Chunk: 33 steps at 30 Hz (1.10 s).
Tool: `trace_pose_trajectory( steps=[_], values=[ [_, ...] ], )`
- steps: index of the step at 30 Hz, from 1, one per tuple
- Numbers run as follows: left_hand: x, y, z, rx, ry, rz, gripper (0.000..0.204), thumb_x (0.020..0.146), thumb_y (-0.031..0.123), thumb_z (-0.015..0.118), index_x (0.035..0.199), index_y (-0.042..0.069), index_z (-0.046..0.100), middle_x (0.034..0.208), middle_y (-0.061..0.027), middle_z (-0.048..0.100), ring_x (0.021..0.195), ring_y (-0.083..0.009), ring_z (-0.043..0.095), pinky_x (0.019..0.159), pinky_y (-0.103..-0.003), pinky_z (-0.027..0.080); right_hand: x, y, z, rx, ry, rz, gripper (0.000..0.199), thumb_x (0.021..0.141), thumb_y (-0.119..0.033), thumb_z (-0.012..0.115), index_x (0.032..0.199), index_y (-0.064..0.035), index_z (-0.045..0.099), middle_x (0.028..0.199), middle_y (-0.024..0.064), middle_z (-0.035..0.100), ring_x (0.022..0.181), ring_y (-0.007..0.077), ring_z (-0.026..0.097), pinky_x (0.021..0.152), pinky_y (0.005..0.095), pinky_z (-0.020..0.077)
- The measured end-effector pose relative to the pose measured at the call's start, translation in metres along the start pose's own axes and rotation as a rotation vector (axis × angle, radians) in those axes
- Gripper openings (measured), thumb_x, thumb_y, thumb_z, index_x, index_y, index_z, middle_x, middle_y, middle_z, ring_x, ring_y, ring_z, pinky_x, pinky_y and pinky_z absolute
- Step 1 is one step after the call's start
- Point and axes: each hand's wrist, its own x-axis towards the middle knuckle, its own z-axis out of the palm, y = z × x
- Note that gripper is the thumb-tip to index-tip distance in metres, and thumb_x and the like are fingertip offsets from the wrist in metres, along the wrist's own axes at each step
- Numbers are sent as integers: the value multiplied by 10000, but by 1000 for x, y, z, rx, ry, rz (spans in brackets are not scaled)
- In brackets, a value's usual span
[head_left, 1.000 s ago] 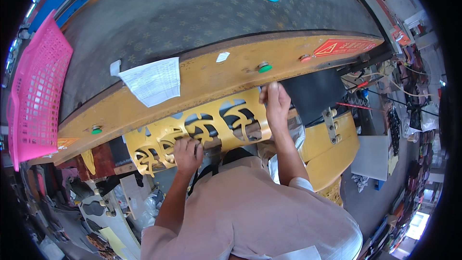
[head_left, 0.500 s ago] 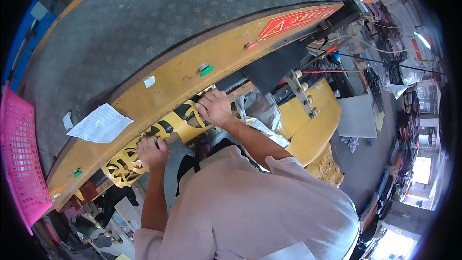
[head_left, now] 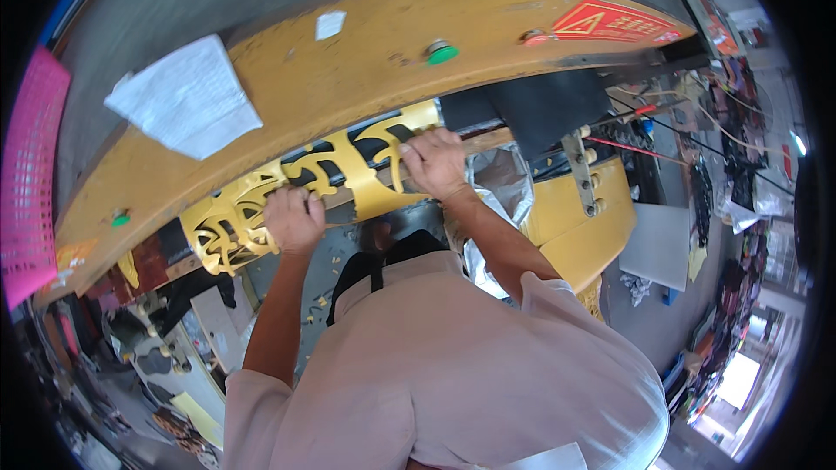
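A long yellow sheet (head_left: pixel 370 191), with curved openings cut through it, sticks out from under the front beam of a machine. My left hand (head_left: pixel 294 219) is closed on it left of its middle, fingers curled over the sheet. Near its right end my right hand (head_left: pixel 434 162) grips it too, with the thumb side toward the openings. Black material shows through the cut-outs, and the sheet's far edge runs beneath the beam. Both palms' undersides are hidden.
The ochre beam (head_left: pixel 366 70) carries a green button (head_left: pixel 442 53), a red button (head_left: pixel 534 36) and a white paper (head_left: pixel 187 97). A pink basket (head_left: pixel 35 174) stands at far left. Yellow sheets (head_left: pixel 583 222) lie at right beside a roller bracket (head_left: pixel 582 172). Yellow scraps dot the floor.
Both hands and the yellow sheet have come toward me, away from the beam, and more of the sheet shows. My view has shifted, so the teal scissors on the machine top are out of sight.
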Motion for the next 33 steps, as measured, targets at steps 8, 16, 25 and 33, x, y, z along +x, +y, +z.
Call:
trace_pose_trajectory(
  steps=[8,16,25,33],
  values=[
    [-66,44,-37,-121,-52,-81,200,874,178,764,1006,81,649,1051,-134,643,961,-363,615,838,-488,478,-72,-14,-34,67,-48,87,170,918,-259,747,825,-118,728,855,57,710,862,312,635,816,460,475],
    [-80,90,-90,-360,-2,-171,141,871,63,732,995,44,668,980,-159,624,904,-386,606,805,-501,494,-57,-46,-82,245,-114,381,420,899,-276,819,1233,-39,723,1248,206,689,1169,396,647,1023,449,530],
    [-74,138,-36,-490,-15,43,106,820,124,745,872,95,658,863,-78,627,836,-303,612,754,-439,521,-69,-108,-45,-247,-342,203,722,740,-447,885,1378,-153,716,1509,267,499,1340,521,473,1103,579,443],
    [-114,155,-39,-451,2,23,116,788,94,738,823,104,629,835,-84,623,801,-310,612,703,-433,519,-55,-57,-174,815,-73,757,672,809,-192,845,1431,-13,664,1283,131,714,1065,200,707,950,346,566]
  ],
)
